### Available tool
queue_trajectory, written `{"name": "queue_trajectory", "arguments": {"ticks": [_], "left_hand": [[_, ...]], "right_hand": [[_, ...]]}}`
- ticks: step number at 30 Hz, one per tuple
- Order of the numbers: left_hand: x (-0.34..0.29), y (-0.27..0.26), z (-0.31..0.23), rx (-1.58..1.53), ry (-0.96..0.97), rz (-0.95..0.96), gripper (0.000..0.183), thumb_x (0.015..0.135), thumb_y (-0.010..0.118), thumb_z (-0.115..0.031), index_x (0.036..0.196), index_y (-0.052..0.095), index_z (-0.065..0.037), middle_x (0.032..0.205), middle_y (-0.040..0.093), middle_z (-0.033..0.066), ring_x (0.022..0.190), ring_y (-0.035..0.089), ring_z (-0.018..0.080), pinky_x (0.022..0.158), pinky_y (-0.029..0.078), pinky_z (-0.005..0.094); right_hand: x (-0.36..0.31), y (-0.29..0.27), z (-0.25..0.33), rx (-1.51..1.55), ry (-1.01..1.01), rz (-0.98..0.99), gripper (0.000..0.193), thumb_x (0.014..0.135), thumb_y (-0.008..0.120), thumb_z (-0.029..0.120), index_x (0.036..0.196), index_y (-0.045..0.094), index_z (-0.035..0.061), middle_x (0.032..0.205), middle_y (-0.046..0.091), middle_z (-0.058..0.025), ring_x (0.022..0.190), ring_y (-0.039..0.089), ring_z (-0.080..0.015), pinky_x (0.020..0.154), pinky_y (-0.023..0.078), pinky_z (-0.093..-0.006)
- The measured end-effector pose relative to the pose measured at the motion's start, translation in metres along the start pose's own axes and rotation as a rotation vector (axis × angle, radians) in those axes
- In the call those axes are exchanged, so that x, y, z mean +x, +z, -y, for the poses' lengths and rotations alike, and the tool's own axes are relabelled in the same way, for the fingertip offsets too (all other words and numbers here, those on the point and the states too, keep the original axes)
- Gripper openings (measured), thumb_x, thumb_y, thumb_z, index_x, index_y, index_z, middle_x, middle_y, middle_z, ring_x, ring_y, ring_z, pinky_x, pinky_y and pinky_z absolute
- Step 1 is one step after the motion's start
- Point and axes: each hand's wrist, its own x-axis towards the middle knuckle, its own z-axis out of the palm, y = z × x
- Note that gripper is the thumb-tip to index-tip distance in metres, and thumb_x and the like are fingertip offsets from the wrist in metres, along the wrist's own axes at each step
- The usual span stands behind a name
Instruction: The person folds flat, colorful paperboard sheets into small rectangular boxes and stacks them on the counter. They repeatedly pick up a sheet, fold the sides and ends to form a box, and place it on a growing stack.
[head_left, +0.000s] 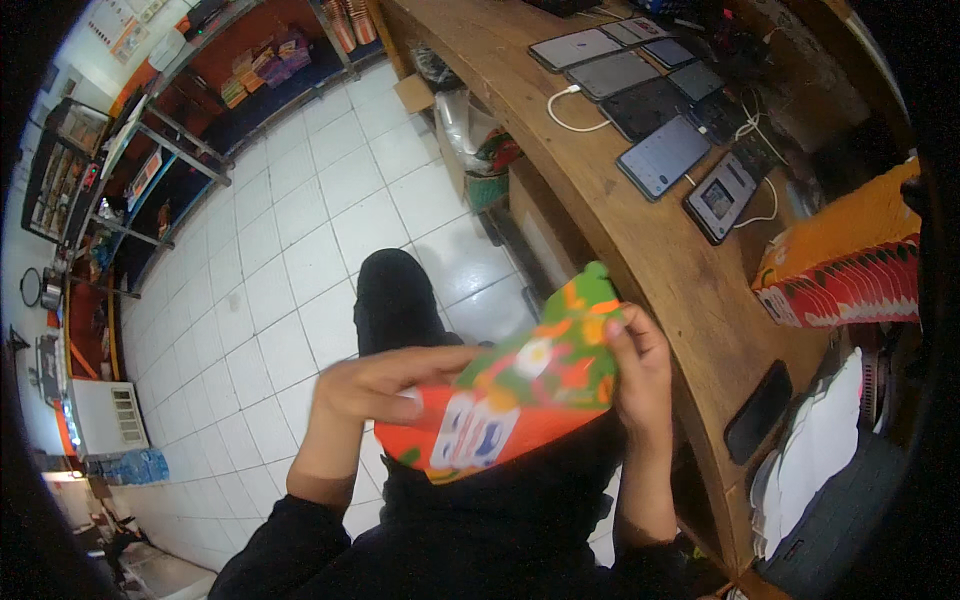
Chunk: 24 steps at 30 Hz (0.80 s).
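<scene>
A green and orange printed piece (530, 375) of folded card or paper, with flower shapes and a white patch, is held over my lap, tilted up to the right and slightly blurred. My left hand (385, 385) grips its left end, thumb on top and the other fingers partly hidden behind it. On the right edge, my right hand (642, 365) pinches it between thumb and fingers. A stack of similar orange and red printed pieces (845, 260) stands on the wooden table to my right.
On the wooden table (690, 330) lie several phones (665, 155), some with a white cable (575, 105). A black phone (758, 412) sits near its edge, beside white paper (815, 460). Open boxes (465, 150) stand below. Shelves (170, 140) line the left wall above white floor tiles (290, 240).
</scene>
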Motion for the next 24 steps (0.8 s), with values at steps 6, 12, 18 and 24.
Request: {"name": "queue_trajectory", "arguments": {"ticks": [6,12,18,24], "left_hand": [[-0.035,0.058,-0.032,0.933,0.115,-0.686,0.048,0.069,0.097,-0.012,0.109,0.078,0.005,0.104,0.081,0.0216,0.102,0.079,0.0335,0.095,0.058,0.0405],[0.000,0.063,-0.024,1.240,0.110,-0.951,0.022,0.089,0.083,-0.006,0.108,0.073,-0.003,0.111,0.075,0.0140,0.089,0.079,0.0280,0.074,0.062,0.0340],[0.020,0.065,-0.038,1.687,0.389,-0.687,0.024,0.080,0.089,-0.011,0.101,0.077,-0.010,0.124,0.063,0.0102,0.108,0.066,0.0293,0.096,0.055,0.0420],[0.010,0.060,-0.048,1.586,0.467,-0.963,0.053,0.069,0.099,-0.023,0.104,0.063,-0.006,0.120,0.062,0.0135,0.113,0.063,0.0284,0.097,0.052,0.0410]], "right_hand": [[-0.003,0.027,-0.040,0.467,0.378,-0.245,0.030,0.114,0.058,0.030,0.117,0.069,0.0019,0.102,0.075,-0.0041,0.090,0.072,-0.0139,0.085,0.060,-0.0317],[-0.019,0.062,-0.025,-0.661,-0.452,-0.127,0.065,0.092,0.081,0.006,0.150,0.054,-0.0004,0.135,0.062,-0.0214,0.121,0.065,-0.0333,0.102,0.053,-0.0456],[-0.018,0.090,0.004,-0.772,-0.785,0.143,0.050,0.082,0.085,-0.001,0.129,0.069,-0.0011,0.115,0.066,-0.0161,0.103,0.068,-0.0343,0.089,0.057,-0.0431],[-0.007,0.091,0.010,-0.640,-0.711,0.157,0.023,0.086,0.083,-0.002,0.108,0.073,-0.0030,0.096,0.066,-0.0118,0.083,0.067,-0.0255,0.074,0.056,-0.0362]]}}
